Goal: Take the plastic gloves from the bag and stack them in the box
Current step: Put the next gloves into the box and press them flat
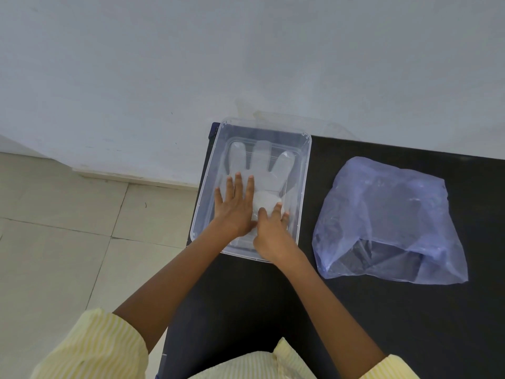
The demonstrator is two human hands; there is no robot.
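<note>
Observation, head view. One plastic glove (262,162) lies flat on the floor of the clear box (306,170), its finger shapes pointing away from me. The box stands at the left end of the black surface (410,310). The blue bag (388,214) lies well apart to the right, with its mouth toward me. I cannot tell what it holds.

Left hand (235,209): palm down on the glove, fingers (237,184) straight and spread wide, holding nothing. Right hand (273,231): just beside the left at the glove's near end, fingers (277,209) lightly bent with the tips on the film. I see no clear pinch.

Assessment: the glove is being smoothed into place. A cloudy patch between the two hands is probably trapped air or bunched film.

Handling: the film looks very light, limp and slippery. It would likely cling to skin and lift with the hand, and it probably tears if tugged. For the next glove I would take hold at the cuff edge with a light pinch. I would lay it down cuff toward me, matching this one.
</note>
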